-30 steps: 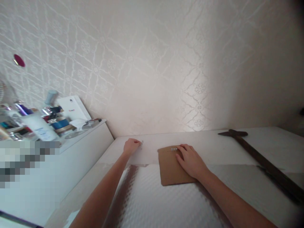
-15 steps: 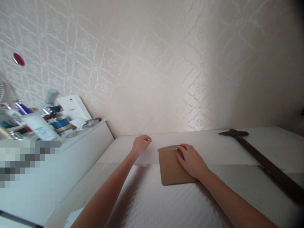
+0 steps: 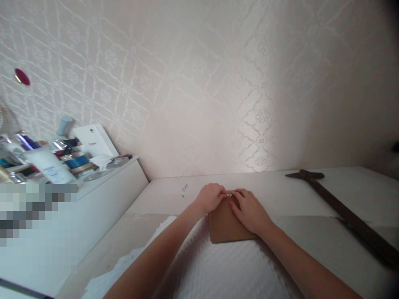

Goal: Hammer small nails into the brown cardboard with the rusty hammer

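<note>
A brown card [image 3: 227,226] lies flat on a white table [image 3: 280,187] by a patterned wall. The right hand [image 3: 251,209] rests palm-down on it, fingers stretched flat, gripping nothing. The left hand [image 3: 212,197] meets it at the card's far edge, fingers curled towards tiny silvery pieces [image 3: 229,194]; whether they pinch one is unclear. A long-handled hammer [image 3: 343,211] lies well apart on the right
</note>
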The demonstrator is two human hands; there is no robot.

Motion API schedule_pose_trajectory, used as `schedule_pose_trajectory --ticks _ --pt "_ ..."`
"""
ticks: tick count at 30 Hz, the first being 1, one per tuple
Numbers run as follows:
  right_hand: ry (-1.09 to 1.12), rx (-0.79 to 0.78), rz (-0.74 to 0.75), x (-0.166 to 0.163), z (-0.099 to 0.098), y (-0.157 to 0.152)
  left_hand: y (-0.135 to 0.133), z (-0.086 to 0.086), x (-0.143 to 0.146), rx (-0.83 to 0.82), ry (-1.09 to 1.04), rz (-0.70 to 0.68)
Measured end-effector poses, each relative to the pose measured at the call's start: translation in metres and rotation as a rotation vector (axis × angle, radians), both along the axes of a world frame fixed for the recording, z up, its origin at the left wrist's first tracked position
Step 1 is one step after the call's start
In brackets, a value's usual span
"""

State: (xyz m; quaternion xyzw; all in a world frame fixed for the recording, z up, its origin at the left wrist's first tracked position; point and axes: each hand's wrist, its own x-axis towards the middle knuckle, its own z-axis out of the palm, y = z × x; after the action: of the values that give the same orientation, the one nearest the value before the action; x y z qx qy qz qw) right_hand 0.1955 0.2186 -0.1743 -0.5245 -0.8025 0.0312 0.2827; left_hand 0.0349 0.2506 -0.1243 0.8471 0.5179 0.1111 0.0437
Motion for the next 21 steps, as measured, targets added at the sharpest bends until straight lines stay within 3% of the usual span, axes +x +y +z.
schedule_pose_trajectory --ticks 6,8,12,16,21 --pt "-0.008 -0.002 -0.01 0.0 0.0 0.0 0.005 0.008 -0.015 -0.027 -0.176 0.102" --pt "-0.004 -0.003 -0.009 0.0 0.0 0.0 0.011 0.012 -0.034 -0.014 -0.211 0.219" --pt "0.002 0.003 -0.017 -0.001 -0.001 0.0 0.02 0.019 -0.082 -0.009 -0.172 0.637" --pt "-0.006 0.006 -0.021 -0.001 -0.001 0.0 0.017 0.015 -0.12 -0.049 -0.107 0.787" --pt "-0.01 0.013 -0.021 0.0 -0.002 0.0 0.014 0.003 -0.136 -0.074 -0.074 0.877"
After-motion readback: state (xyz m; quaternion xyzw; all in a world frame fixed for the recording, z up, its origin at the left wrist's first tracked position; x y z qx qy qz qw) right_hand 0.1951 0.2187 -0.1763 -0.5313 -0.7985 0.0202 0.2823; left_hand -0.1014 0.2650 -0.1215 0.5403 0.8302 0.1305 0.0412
